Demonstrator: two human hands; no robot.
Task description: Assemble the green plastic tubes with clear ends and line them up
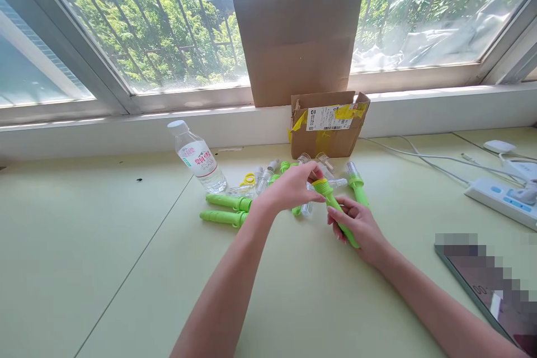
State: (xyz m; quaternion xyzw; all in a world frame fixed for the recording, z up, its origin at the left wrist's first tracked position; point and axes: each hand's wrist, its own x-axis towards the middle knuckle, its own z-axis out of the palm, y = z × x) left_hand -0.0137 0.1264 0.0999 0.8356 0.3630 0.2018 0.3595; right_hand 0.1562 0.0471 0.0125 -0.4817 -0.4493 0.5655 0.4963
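Note:
My right hand [357,228] is wrapped round a green plastic handle [335,207], held tilted above the table. At the handle's threaded top sits a yellow ring [320,182], and my left hand [292,185] pinches that top end. Just behind my hands lie several clear plastic tube pieces [265,177] and another green handle [357,185]. Two more green handles [226,210] lie side by side to the left of my left wrist. Yellow rings [248,180] rest beside the clear pieces.
A water bottle [197,160] lies tilted at the back left. A small open cardboard box [327,124] stands against the window ledge. A white power strip [499,201] with cables is at the right, and a tablet [490,285] lies at the lower right.

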